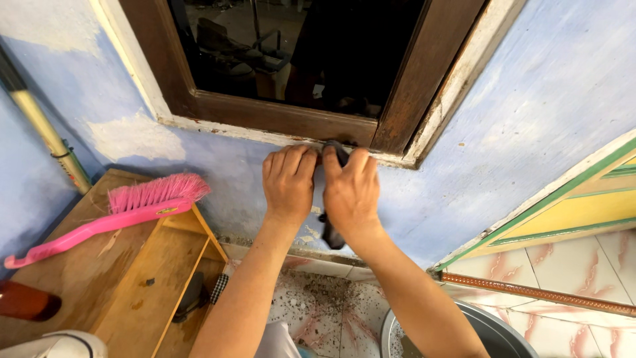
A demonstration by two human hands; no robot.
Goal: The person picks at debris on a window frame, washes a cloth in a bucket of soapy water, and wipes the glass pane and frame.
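Note:
My left hand (288,180) and my right hand (351,192) are pressed side by side against the blue wall just under the brown wooden window frame (278,116). Both grip a dark cloth (333,233); a bit of it shows above my right fingers at the sill and its tail hangs below my right wrist. The fingers of both hands curl over the cloth at the lower edge of the frame, near its bottom right corner. Most of the cloth is hidden behind my hands.
A pink hand brush (126,211) lies on a wooden stand (142,278) at the left. A pole (46,132) leans in the left corner. A metal basin (477,331) sits on the tiled floor (331,298), which is strewn with debris. The wall paint is flaking.

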